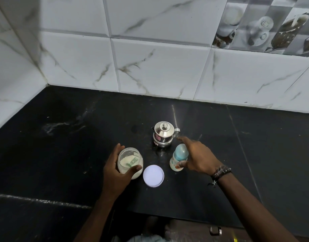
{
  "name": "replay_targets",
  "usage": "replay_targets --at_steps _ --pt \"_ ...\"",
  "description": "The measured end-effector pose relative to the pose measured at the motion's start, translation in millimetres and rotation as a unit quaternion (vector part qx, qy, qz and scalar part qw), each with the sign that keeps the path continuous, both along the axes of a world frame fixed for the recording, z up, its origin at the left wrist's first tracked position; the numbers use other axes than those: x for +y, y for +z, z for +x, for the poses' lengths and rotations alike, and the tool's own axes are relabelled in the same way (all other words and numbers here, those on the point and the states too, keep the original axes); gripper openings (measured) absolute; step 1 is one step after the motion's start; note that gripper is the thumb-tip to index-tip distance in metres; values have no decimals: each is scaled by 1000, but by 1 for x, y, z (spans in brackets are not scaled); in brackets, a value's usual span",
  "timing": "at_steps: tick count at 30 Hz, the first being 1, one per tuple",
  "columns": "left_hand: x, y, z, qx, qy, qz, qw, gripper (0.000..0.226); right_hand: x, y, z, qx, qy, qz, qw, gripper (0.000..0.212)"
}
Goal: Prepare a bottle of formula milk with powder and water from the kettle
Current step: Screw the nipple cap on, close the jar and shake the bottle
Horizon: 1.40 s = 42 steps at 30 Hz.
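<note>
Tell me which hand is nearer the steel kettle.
Right. The right hand reaches over the baby bottle, its fingertips just beside the kettle. The left hand grips the powder jar, farther away.

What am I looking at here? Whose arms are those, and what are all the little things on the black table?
There is one picture, taken by a camera worn on a person's head, so you see their own two arms reaching out. They stand at a black counter by a tiled wall. The left hand holds an open jar of white milk powder with a scoop inside. The jar's round white lid lies beside it. The right hand is at a baby bottle with a blue cap, its thumb against the bottle and its fingers stretched out. Behind the bottle stands a small shiny kettle with its lid on.
</note>
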State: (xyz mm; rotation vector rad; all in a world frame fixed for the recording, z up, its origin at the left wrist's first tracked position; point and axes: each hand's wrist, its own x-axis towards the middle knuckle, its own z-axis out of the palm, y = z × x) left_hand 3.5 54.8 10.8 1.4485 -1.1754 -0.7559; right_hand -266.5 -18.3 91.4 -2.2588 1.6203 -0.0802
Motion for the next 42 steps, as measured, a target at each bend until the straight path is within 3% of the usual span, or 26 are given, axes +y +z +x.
replay_targets --at_steps 4,9,13,16,22,26,29,33,37,42 --pt "2 -5 2 23 -18 17 999 118 7 10 16 24 41 -100 994 100" --pt "3 -11 1 38 -22 27 999 130 15 13 46 -13 109 -225 968 79" --pt "4 -13 2 37 -28 40 998 132 20 3 73 -19 162 -147 976 56" --pt "5 -15 1 33 -30 42 998 129 29 -12 91 42 160 -73 984 49" --pt "7 -20 5 6 -21 49 999 120 35 -43 109 159 140 30 977 71" --pt "6 -22 4 -3 -13 44 999 111 35 -48 112 174 140 26 974 66" --pt "5 -25 6 -10 -9 43 999 107 33 -48 111 160 144 24 976 49" --pt "2 -27 7 -14 -10 36 999 103 28 -39 105 111 125 42 985 58" --pt "1 -29 9 -14 -17 27 999 102 19 -19 99 52 120 40 991 44" --pt "-1 -25 7 -13 -28 18 999 98 11 21 97 -30 90 -19 995 43"
